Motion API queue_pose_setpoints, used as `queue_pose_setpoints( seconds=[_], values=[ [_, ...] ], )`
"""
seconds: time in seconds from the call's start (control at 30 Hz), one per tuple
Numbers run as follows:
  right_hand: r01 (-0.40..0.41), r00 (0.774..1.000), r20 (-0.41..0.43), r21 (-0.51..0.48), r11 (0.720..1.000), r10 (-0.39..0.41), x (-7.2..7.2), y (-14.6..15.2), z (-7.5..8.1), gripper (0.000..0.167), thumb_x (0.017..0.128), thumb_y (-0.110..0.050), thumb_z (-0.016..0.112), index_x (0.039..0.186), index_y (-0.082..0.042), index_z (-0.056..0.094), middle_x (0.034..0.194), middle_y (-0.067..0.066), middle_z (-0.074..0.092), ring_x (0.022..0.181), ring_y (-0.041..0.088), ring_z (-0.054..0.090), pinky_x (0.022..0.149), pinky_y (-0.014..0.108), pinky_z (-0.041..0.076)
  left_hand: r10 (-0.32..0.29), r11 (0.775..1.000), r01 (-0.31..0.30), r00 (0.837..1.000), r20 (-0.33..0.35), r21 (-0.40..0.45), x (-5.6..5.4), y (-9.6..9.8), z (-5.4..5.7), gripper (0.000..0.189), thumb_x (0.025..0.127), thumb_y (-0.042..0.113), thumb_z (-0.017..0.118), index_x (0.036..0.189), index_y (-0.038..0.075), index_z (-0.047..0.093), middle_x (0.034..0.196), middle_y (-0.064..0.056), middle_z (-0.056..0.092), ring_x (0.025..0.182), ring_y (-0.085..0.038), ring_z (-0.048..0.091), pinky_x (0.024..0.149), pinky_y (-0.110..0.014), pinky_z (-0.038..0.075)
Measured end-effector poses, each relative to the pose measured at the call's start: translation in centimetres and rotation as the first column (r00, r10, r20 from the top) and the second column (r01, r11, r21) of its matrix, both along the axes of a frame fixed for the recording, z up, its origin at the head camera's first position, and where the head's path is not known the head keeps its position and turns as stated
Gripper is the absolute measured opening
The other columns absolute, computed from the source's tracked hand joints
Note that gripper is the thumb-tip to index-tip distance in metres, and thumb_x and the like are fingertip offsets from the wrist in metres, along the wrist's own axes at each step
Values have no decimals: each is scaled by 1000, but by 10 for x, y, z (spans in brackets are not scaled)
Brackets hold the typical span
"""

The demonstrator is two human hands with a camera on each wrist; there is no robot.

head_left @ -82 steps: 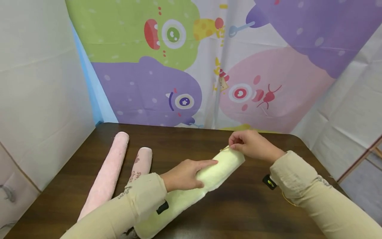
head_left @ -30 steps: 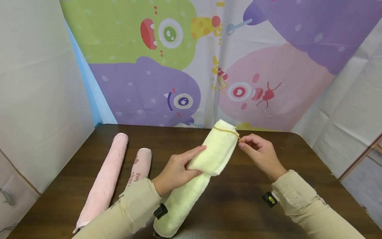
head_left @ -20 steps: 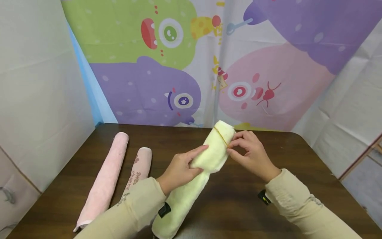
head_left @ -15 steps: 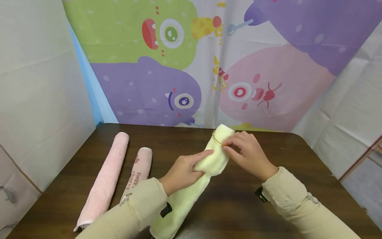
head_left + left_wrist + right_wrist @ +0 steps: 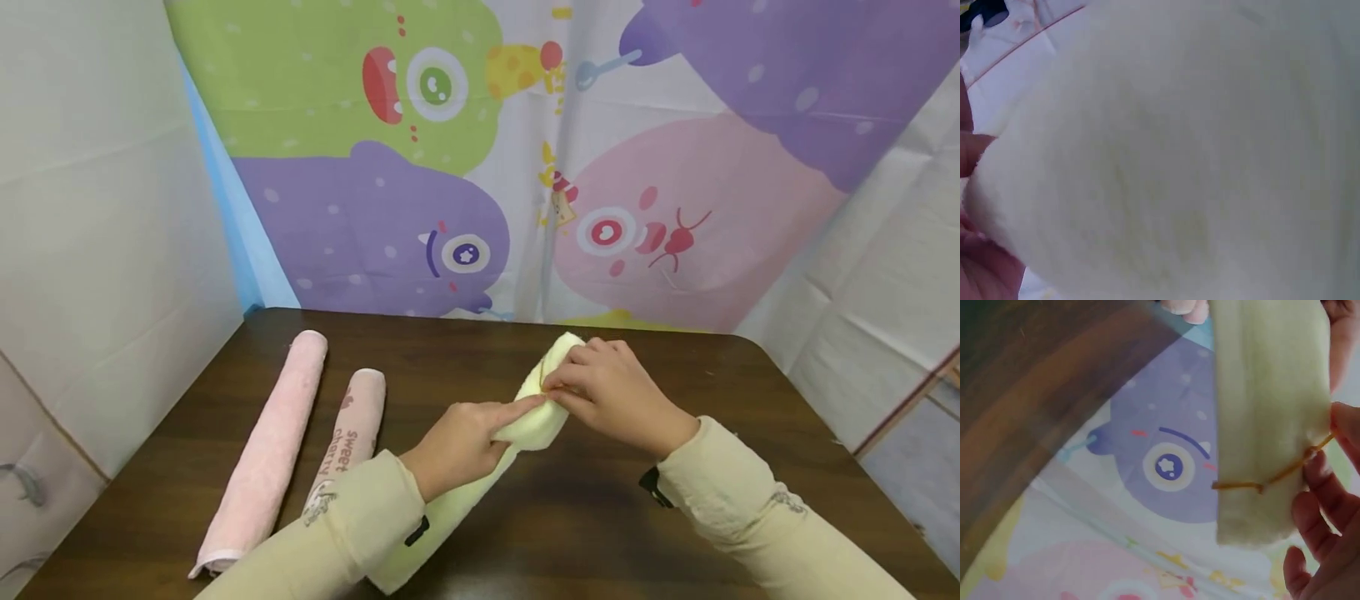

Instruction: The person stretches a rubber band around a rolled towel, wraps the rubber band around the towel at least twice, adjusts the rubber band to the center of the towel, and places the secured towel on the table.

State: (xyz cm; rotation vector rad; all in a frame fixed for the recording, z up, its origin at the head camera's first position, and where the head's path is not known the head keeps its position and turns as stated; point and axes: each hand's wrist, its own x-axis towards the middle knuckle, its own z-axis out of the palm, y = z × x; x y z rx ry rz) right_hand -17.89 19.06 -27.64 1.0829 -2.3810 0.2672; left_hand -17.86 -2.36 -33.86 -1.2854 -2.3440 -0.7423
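Note:
A pale yellow rolled towel (image 5: 542, 429) slants up from the front of the table, its far end raised. My left hand (image 5: 459, 442) grips it around the middle, index finger lying along the top. A thin yellow-brown rubber band (image 5: 1241, 485) circles the towel near its far end. At the towel's right side my right hand (image 5: 618, 396) pinches the band between thumb and fingers, close to the left fingertip. The towel's fabric (image 5: 1166, 150) fills most of the left wrist view and hides much of the left hand there.
Left of the arms, a plain pink rolled towel (image 5: 266, 454) and a shorter pink one with printed lettering (image 5: 358, 421) lie side by side on the dark wooden table (image 5: 600, 517). A cartoon-print curtain (image 5: 337, 225) hangs behind the table.
My right hand has brought the rubber band from the towel's far end down along it, nearer my left hand. The towel's far end dips lower than one second ago. The pink towels stay put.

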Motion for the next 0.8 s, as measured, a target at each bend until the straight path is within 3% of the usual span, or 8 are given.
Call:
queue_pose_setpoints(
  seconds=[0.07,0.13,0.27,0.33,0.4,0.6,0.7,0.8],
  values=[
    [-35,999,33,-31,999,36,1,3,-2,13,77,-7,77,88,-14,73,84,-2,63,79,20,54,70,41,41,-2,1000,-1,993,117,25,0,2,0,61,75,-4,71,133,3,52,103,-13,69,83,-20,65,72,-30,52],
    [-69,996,50,-68,995,73,0,4,-6,14,77,-4,76,88,-12,72,85,-2,65,80,20,56,69,41,42,-13,998,-6,959,284,68,0,5,0,63,76,-3,70,134,2,47,108,-16,67,83,-21,64,71,-30,51],
    [-135,990,28,-133,982,139,-1,1,-14,17,75,2,75,87,-10,70,84,-2,67,80,17,60,68,41,43,22,993,-84,819,573,82,0,14,1,78,73,1,69,142,5,32,106,-15,64,75,-17,59,62,-28,48],
    [-160,986,16,-155,975,164,-1,-1,-17,18,74,3,75,87,-9,70,84,-2,68,79,15,61,68,41,43,52,991,-117,773,632,61,-1,19,0,85,72,6,71,146,7,27,109,-14,62,76,-18,59,62,-29,48],
    [-171,984,18,-155,973,176,-2,-2,-20,18,75,2,74,87,-9,69,83,-2,68,79,15,62,69,42,44,75,989,-141,761,645,51,-3,23,-2,86,75,11,74,147,6,28,114,-14,61,82,-19,59,67,-31,48],
    [-143,976,128,-234,962,176,-3,2,-25,15,78,4,72,89,-6,70,81,-2,67,71,10,57,68,35,46,35,967,-184,779,626,175,-9,21,-7,58,81,5,72,134,1,48,115,-14,62,90,-22,58,75,-34,48],
    [-133,958,197,-344,930,210,-3,9,-27,15,77,7,73,87,-3,70,78,-2,65,69,8,54,62,29,46,-90,933,-158,766,637,323,-11,14,-5,53,81,-3,68,130,-4,49,113,-18,61,90,-23,58,76,-33,50],
    [-75,939,274,-429,900,209,-2,16,-30,15,77,7,73,85,-5,68,81,-2,63,76,9,55,67,28,46,-268,880,-90,718,643,467,-11,8,-1,52,82,-8,65,130,-10,45,114,-24,58,91,-20,59,77,-31,51]
  ],
)
